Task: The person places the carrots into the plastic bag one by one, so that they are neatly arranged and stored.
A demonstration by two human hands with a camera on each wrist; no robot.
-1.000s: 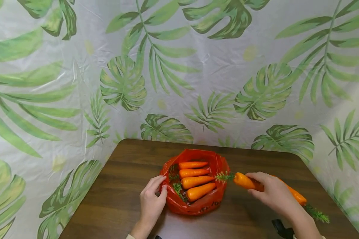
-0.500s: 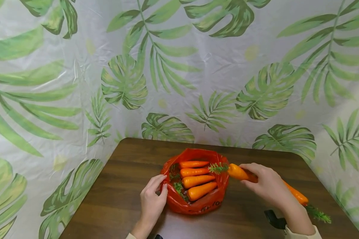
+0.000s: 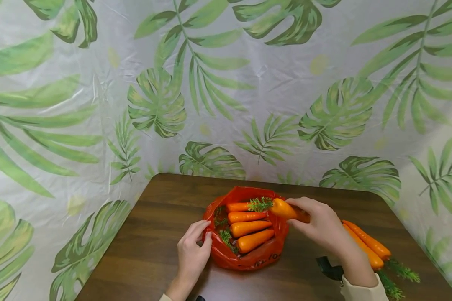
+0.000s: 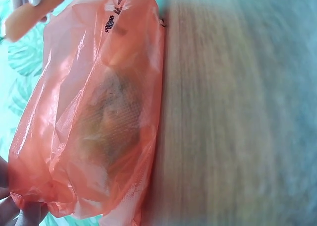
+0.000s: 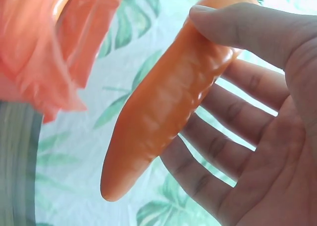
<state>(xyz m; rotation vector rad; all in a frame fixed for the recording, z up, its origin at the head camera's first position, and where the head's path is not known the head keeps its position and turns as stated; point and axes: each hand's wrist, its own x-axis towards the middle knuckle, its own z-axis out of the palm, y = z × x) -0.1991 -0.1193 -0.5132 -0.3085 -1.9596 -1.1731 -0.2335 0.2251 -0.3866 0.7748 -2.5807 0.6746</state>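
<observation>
A red plastic bag point(image 3: 245, 263) stands on the table with its mouth spread wide. Several orange carrots point(image 3: 250, 229) lie side by side inside it, green tops toward the left. My left hand point(image 3: 192, 246) pinches the bag's left rim; in the left wrist view its fingers point(image 4: 29, 213) are at the bag's edge. Over the right side of the bag's mouth, my right hand point(image 3: 320, 223) holds another carrot point(image 3: 283, 208) between thumb and fingers, leafy top pointing left. The right wrist view has that carrot's tapered end point(image 5: 148, 122) sticking out free below the thumb.
Two more carrots point(image 3: 369, 246) lie on the brown wooden table point(image 3: 135, 251) at the right, beyond my right forearm, their green tops toward the near right. A curtain with a leaf pattern point(image 3: 218, 92) hangs behind the table.
My right hand has carried its carrot leftward from the bag's right side to over its mouth. The two carrots on the table have come into fuller view. My left hand stays at the rim.
</observation>
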